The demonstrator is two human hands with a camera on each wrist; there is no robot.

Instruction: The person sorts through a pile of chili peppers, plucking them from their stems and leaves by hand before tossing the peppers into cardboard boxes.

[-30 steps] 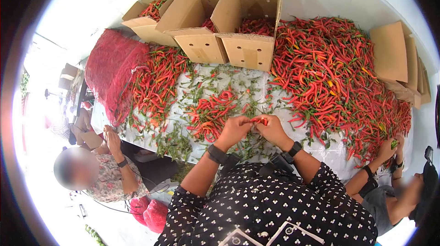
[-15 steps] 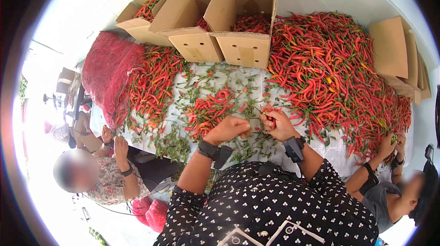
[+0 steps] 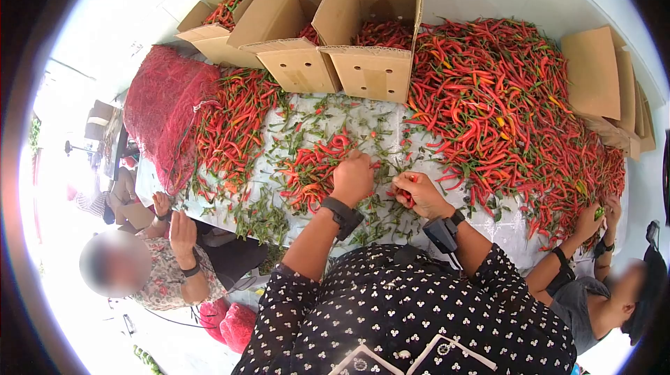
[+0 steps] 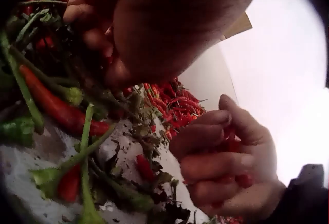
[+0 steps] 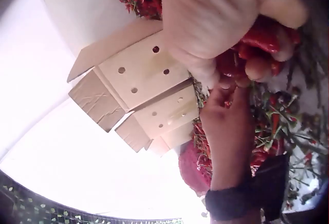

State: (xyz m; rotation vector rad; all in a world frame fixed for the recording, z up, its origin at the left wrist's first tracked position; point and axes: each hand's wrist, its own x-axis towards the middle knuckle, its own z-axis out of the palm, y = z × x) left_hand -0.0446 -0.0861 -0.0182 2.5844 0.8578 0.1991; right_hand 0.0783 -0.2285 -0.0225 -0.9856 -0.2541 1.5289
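My left hand (image 3: 354,179) is over the right side of a small pile of red chili peppers (image 3: 307,178), its fingers curled and pointing down. Red shows between those fingers (image 4: 97,41) in the left wrist view, where they pinch a chili pepper mostly hidden by the hand. Close to my body and further right, my right hand (image 3: 427,198) grips several red chili peppers (image 5: 262,36) in its curled fingers. Green stems (image 4: 87,162) and a red-orange chili pepper (image 4: 61,106) lie beneath the left hand.
A large heap of chilies (image 3: 488,103) spreads on the right. Cardboard boxes (image 3: 370,71) holding chilies line the back. A red mesh sack (image 3: 167,109) and more chilies lie left, green stem litter (image 3: 262,218) in front. People sit at left (image 3: 174,270) and right (image 3: 586,305).
My hands were together a second ago, then parted. The left hand has moved forward and left to the small pile. The right hand stays near its place, still holding chilies.
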